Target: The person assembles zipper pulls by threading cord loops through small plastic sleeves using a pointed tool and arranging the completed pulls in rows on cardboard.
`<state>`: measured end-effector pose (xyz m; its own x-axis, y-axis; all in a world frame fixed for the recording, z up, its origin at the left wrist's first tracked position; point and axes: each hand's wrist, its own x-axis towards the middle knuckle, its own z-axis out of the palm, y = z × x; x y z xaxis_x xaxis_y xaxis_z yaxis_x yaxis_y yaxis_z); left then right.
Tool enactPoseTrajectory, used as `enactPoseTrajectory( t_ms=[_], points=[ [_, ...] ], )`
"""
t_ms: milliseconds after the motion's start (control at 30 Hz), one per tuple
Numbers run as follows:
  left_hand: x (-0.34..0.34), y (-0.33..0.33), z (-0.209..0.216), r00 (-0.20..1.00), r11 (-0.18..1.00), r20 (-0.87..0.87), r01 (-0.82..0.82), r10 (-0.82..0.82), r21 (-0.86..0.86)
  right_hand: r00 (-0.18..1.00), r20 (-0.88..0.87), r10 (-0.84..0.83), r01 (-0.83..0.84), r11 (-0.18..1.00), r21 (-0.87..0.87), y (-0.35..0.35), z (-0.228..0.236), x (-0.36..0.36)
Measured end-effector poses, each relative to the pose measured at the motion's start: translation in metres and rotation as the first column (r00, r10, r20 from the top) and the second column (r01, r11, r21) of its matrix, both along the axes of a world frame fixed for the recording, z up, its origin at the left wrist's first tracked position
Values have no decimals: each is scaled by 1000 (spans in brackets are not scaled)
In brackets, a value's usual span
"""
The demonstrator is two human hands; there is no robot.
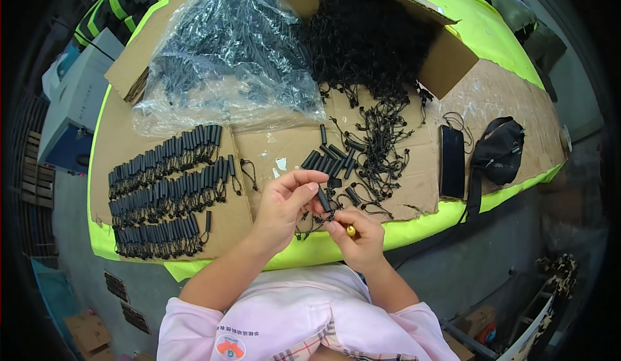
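Between the thumb and forefinger of my left hand point(282, 207) is a short black tube point(324, 200), tilted over the table's near edge. My right hand point(359, 238) meets its lower end with pinched fingertips, where a bit of black cord shows. A small yellow tool point(351, 230) sticks out of the same right hand; its tip is hidden by the fingers. Just beyond both hands lies a loose pile of black tubes point(315, 160). Beside that pile, knotted black cords point(381, 142) spread toward the box.
Left of my hands, black tubes with cord loops point(165, 190) lie in rows on cardboard point(229, 238). Farther back are a clear plastic bag point(226, 112) of dark pieces and an open carton point(451, 63) full of black cords. At right lie a phone point(451, 164) and a black pouch point(498, 151).
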<state>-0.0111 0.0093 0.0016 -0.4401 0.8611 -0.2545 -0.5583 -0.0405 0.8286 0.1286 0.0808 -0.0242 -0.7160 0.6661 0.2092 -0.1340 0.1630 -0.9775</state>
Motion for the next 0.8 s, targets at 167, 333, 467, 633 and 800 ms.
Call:
enactPoseTrajectory(
  t_ms=[167,333,467,633,800],
  points=[
    [3,-11,-4,986,996,150,-82,76,33,999,22,34,-39,954,297,-3,10,0],
    [3,-18,-6,985,996,165,-68,57,65,987,38,158,-161,979,126,-3,8,1],
    [7,-19,-8,998,997,30,-61,60,51,942,57,330,-306,918,-254,0,-2,4],
    [17,-22,-13,997,995,-77,-25,32,97,973,48,224,-199,931,-306,-5,-10,-2],
    [27,-23,-24,976,973,-57,-206,212,105,995,44,-94,95,995,-33,-27,-9,-16]
  ],
)
